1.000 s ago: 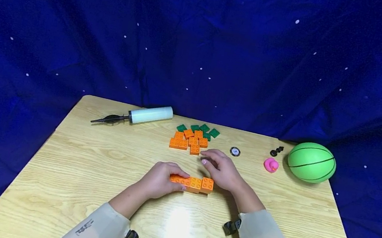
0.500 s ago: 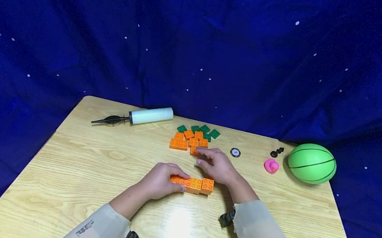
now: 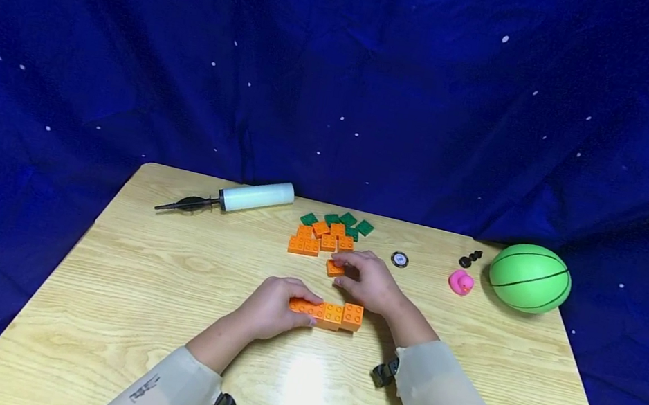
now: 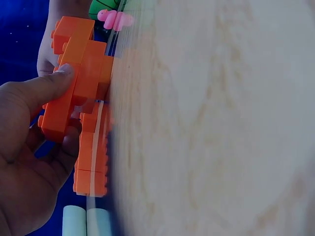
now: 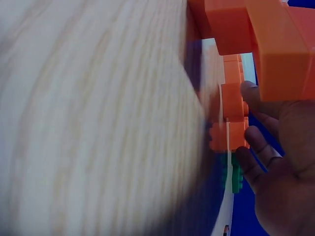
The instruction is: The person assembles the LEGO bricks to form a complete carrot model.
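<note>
My left hand (image 3: 274,307) grips a joined row of orange building bricks (image 3: 333,313), fingers along the far side and thumb on the near side. The left wrist view shows the built piece (image 4: 88,69) stepped, with the left thumb pressed against it. Farther back, my right hand (image 3: 369,283) pinches a single loose orange brick (image 3: 335,269) between thumb and fingers; they partly cover it. In the right wrist view that brick (image 5: 232,101) stands by the fingertips, and the built piece (image 5: 283,73) looms close at the top.
Behind lie several loose orange bricks (image 3: 303,245) and green flat bricks (image 3: 348,219). A hand pump (image 3: 256,196) lies back left. Rightward are a poker chip (image 3: 399,259), a pink rubber duck (image 3: 461,282), a small black piece (image 3: 470,258) and a green ball (image 3: 530,278).
My right hand has reached left to the nearest loose orange brick, taken hold of it and drawn it slightly nearer, away from the pile. The left hand and built piece stay put.
</note>
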Demonstrator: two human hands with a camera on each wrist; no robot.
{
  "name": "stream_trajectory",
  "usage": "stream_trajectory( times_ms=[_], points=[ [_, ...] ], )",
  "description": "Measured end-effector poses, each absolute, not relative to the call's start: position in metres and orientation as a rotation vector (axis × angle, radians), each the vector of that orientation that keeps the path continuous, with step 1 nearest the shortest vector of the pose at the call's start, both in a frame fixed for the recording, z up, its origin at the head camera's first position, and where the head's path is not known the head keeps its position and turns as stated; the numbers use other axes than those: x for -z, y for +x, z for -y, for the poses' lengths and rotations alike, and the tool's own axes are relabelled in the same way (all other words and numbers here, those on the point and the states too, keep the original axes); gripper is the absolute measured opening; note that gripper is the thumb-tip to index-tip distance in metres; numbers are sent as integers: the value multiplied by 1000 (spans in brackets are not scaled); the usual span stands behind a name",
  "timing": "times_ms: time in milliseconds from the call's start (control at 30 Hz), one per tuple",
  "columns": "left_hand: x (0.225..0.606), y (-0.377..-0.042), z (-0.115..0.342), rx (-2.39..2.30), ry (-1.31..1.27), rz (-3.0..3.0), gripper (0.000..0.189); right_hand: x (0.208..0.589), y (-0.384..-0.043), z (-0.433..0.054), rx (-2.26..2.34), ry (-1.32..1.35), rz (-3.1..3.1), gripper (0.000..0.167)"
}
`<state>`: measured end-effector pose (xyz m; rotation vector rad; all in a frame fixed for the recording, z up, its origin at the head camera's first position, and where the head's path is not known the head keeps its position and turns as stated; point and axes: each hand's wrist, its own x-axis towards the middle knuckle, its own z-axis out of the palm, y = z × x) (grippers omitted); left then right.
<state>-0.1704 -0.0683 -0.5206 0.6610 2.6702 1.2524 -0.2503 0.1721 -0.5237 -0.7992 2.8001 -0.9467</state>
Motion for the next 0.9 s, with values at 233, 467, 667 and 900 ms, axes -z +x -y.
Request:
stream_trajectory(
  times_ms=[233, 467, 667, 900],
  points=[
    [523, -170, 67, -1263, 649, -2654, 29, 526, -252, -172, 925, -750, -2810, 50],
    [522, -169, 66, -1258, 655, -2658, 29, 527, -255, -171, 848, -808, -2805, 46],
    [522, -170, 68, -1258, 653, -2675, 29, 524, -252, -175, 901, -795, -2791, 40],
    [522, -170, 69, -1254, 658, -2675, 29, 513, -240, -182, 1005, -798, -2754, 36]
  ],
)
